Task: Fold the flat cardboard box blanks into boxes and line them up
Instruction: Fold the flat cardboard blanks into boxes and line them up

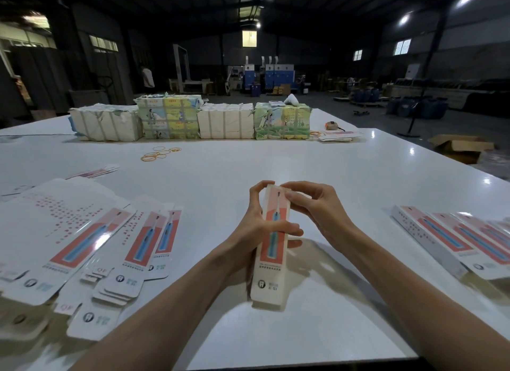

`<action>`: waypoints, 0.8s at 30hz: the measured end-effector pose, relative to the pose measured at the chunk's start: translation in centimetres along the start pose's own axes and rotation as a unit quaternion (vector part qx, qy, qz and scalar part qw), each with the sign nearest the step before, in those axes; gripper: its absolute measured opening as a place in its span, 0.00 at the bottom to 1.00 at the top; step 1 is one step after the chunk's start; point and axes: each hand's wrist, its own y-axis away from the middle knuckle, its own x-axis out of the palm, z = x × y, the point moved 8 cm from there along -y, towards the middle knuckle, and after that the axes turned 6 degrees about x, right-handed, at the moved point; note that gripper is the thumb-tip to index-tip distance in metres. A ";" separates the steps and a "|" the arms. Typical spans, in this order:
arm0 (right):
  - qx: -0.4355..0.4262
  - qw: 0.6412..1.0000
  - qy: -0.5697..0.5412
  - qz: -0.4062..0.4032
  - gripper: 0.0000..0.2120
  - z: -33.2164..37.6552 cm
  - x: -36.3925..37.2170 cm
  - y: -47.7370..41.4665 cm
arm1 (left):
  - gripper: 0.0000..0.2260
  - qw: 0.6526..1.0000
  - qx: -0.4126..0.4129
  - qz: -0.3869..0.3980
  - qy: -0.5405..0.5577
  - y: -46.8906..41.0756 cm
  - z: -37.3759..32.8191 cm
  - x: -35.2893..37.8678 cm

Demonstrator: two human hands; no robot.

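Cardboard box (pixel 269 274) is tilted over the white table (pixel 303 155). Our left hand (pixel 248 232) wraps its middle and our right hand (pixel 320 210) pinches its top end. Flat blanks (pixel 91 232) lie left, finished boxes (pixel 452 238) right; rubber bands (pixel 160 153) and wrapped bundles (pixel 193 119) lie beyond.

Glossy white tabletop (pixel 276 166): flat blanks (pixel 82 232) fanned out on the left, folded boxes (pixel 455 241) lined up on the right, rubber bands (pixel 160 153) loose mid-table, four wrapped bundles (pixel 226 122) in a row at the far edge.
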 end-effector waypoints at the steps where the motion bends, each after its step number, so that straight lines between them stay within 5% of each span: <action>1: 0.002 1.000 -0.002 0.002 0.08 -0.2 0.1 0.1 | 0.43 1.000 -0.004 0.001 0.009 0.0 0.3 0.0; 7: -0.059 0.973 0.212 -0.065 0.19 0.5 0.7 0.7 | 0.31 0.995 0.019 -0.079 0.066 -0.8 0.0 -1.4; 12: -0.082 0.936 0.341 0.005 0.24 0.2 4.6 2.6 | 0.19 0.966 0.043 -0.141 0.212 -0.6 -0.5 -2.3; 15: -0.086 0.892 0.441 0.046 0.34 -0.1 5.8 3.0 | 0.26 0.959 0.033 -0.143 0.244 -0.5 -0.6 -2.0; 20: -0.062 0.856 0.513 -0.012 0.29 1.2 1.7 3.6 | 0.37 0.992 -0.026 -0.074 0.096 0.1 0.2 -1.0; 24: 0.030 0.818 0.569 -0.077 0.26 1.2 -6.3 5.1 | 0.17 1.000 -0.024 -0.007 0.002 0.6 0.6 -0.4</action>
